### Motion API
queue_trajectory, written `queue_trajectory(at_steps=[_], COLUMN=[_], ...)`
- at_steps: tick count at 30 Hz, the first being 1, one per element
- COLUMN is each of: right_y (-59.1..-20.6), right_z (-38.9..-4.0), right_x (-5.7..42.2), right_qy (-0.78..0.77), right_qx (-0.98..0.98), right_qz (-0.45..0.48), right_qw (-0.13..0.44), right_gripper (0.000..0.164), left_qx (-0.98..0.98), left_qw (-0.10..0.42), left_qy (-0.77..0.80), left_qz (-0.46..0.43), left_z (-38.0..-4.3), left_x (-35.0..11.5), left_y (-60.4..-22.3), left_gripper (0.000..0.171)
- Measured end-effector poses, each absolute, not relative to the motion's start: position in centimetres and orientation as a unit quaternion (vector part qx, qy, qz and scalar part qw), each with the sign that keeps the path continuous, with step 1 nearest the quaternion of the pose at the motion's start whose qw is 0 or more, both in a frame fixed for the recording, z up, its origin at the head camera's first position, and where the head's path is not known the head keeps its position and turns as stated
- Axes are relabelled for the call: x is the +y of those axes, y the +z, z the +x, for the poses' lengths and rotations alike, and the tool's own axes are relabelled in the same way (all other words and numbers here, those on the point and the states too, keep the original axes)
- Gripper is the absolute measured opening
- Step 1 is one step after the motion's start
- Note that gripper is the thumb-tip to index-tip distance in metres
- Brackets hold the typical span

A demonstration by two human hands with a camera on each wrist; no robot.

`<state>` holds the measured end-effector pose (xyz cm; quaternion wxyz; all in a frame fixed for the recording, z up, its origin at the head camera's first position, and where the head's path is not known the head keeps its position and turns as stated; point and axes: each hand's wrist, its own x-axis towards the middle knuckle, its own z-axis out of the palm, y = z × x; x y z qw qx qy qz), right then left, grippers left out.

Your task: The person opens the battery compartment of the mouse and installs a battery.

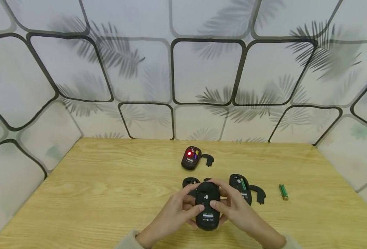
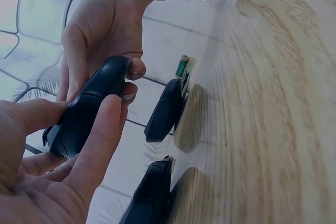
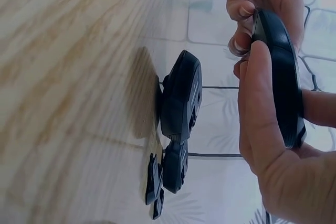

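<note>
Both hands hold a black computer mouse (image 1: 207, 223) above the table, its underside with a small label turned up toward the head camera. My left hand (image 1: 175, 211) grips its left side, with the thumb on the underside. On the opposite side my right hand (image 1: 239, 212) grips it the same way, thumb pressed near the middle of the underside. In both wrist views fingers wrap around the body of the held mouse (image 2: 86, 111). Just behind the hands lies another upturned mouse (image 1: 189, 181), mostly hidden by them.
An upturned mouse (image 1: 241, 186) with a green battery inside lies behind the right hand, a curved black cover (image 1: 259, 193) beside it. Farther back, another mouse (image 1: 190, 162) glows red, next to its cover (image 1: 209, 159). A loose green battery (image 1: 283, 192) rests on the wooden table (image 1: 109, 183).
</note>
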<state>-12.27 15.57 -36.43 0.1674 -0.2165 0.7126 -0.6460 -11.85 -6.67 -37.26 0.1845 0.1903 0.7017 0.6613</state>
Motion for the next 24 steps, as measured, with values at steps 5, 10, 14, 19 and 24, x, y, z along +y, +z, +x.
queue_trajectory(at_steps=[5,10,14,19,24], right_y=[-36.4,-36.3,-35.7,-34.5,-33.2], right_z=[-12.4,-12.9,-13.4,-13.8,-14.2], right_x=[15.6,15.9,15.8,15.5,15.7], right_qy=[-0.641,-0.643,-0.619,-0.568,-0.569], right_qx=[0.712,0.706,0.731,0.783,0.790], right_qz=[-0.220,-0.232,-0.241,-0.246,-0.223], right_qw=[0.181,0.184,0.157,0.056,-0.050], right_gripper=[0.056,0.054,0.046,0.030,0.019], left_qx=[0.697,0.686,0.682,0.682,0.678], left_qw=[0.188,0.198,0.200,0.198,0.198], left_qy=[0.666,0.675,0.681,0.683,0.687], left_qz=[0.188,0.185,0.177,0.171,0.169], left_z=[-11.9,-11.9,-12.0,-12.0,-11.9], left_x=[-6.9,-7.0,-7.0,-7.0,-7.0], left_y=[-37.3,-37.3,-37.1,-37.0,-36.8], left_gripper=[0.054,0.057,0.058,0.059,0.056])
